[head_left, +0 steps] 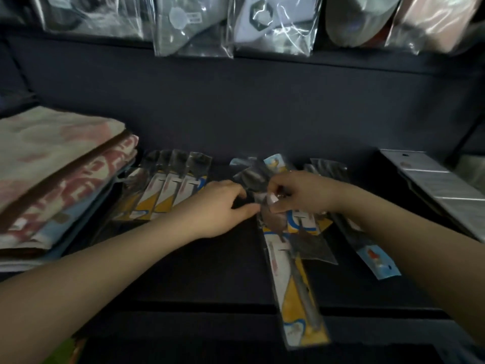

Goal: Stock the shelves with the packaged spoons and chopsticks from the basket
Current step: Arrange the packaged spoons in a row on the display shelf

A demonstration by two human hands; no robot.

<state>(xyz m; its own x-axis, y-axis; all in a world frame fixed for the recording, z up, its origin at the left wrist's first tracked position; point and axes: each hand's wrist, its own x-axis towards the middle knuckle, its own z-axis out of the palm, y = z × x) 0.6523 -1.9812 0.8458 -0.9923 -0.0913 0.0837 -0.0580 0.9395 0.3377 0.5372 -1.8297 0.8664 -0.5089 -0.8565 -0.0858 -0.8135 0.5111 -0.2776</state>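
Dark shelf (pixel 210 271), right hand (pixel 296 191) pinching a packaged spoon (pixel 294 279) reaching past the front edge, left hand (pixel 223 206) loose beside it, spoon packs (pixel 168 190) rowed near the back-left, folded towels (pixel 57 174) at the left edge.

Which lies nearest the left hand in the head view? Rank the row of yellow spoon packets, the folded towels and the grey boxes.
From the left hand:
1. Row of yellow spoon packets, just left of it.
2. Folded towels, far left.
3. Grey boxes, far right, beyond the right hand.
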